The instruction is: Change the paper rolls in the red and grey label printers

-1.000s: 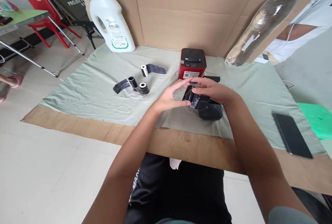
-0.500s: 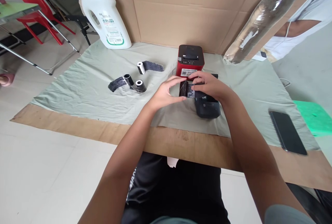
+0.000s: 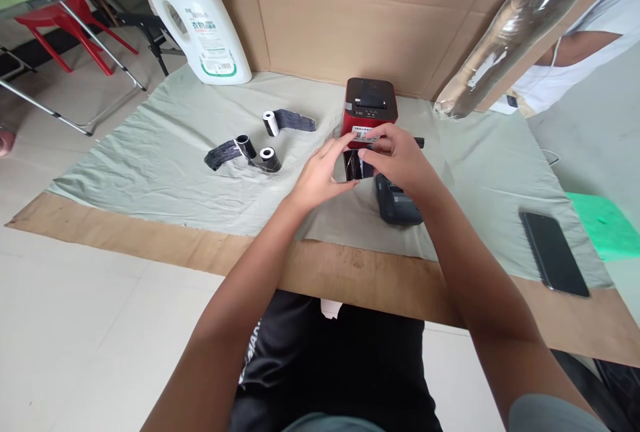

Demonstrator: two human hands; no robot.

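My left hand [image 3: 323,172] grips a small black paper roll [image 3: 353,165] by its two ends, between thumb and fingers. The fingers of my right hand [image 3: 399,157] are closed on the dark strip at the roll's right side. Just behind my hands stands a red and black box-shaped printer [image 3: 371,100] with a white label on its front. Below my right hand lies a dark handheld device [image 3: 397,205], partly covered by the hand and forearm. To the left, a white roll [image 3: 271,123] trails a dark strip, and two dark rolls [image 3: 245,146] share a loose strip.
A white detergent bottle [image 3: 200,19] stands at the back left, against a cardboard wall [image 3: 345,19]. At the back right leans a clear plastic bottle [image 3: 505,39]. A phone [image 3: 554,252] lies near the right front edge. Another person's arm [image 3: 580,49] shows behind the cardboard.
My right hand has drawn in closer to the roll, and the exposed strip between my hands looks shorter. The roll stays in my left hand. The view has shifted slightly.
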